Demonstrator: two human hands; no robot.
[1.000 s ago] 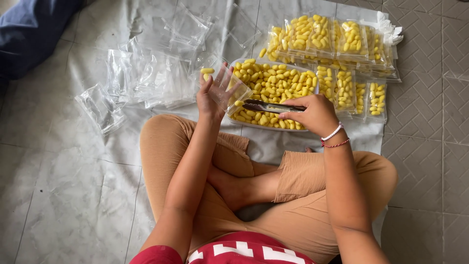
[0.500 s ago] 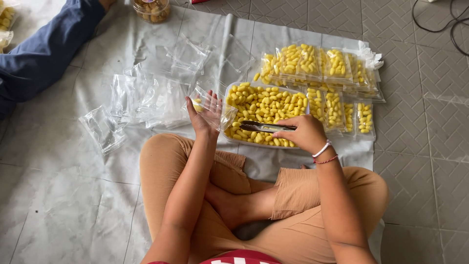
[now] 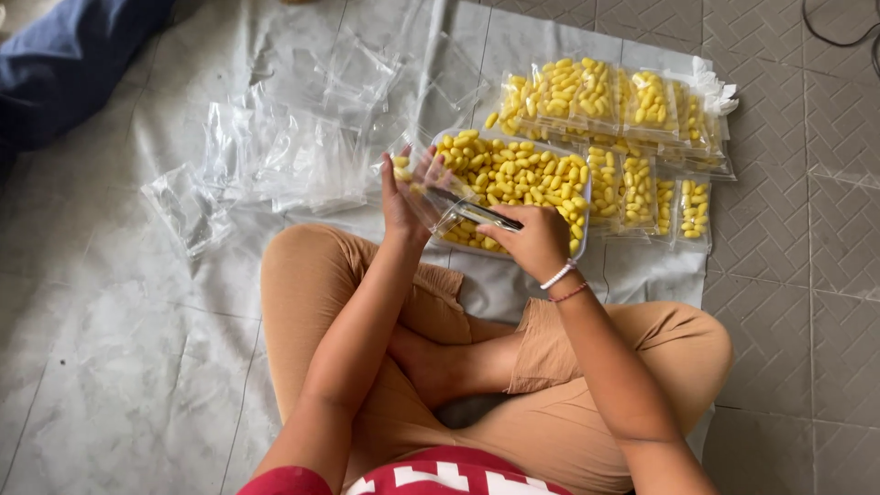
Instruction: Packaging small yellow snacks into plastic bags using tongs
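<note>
just beyond the grip, the tray of yellow pieces (image 3: 522, 174) blocks the way forward. filled packets (image 3: 632, 110) crowd further out and to its right, empty clear bags (image 3: 293, 156) lie to its left. bare sheet (image 3: 513, 284) lies beneath it, by the knees.

Left hand (image 3: 403, 197): raised upright, palm turned toward the right hand, fingers (image 3: 396, 165) curled around what it holds.
Left forearm: runs up from the lower left, crossing above the left knee.
Right hand (image 3: 536, 240): knuckles up, fingers closed in a grip.
Right wrist: bent slightly, wearing two thin bands.
Legs: crossed, feet tucked in.
</note>
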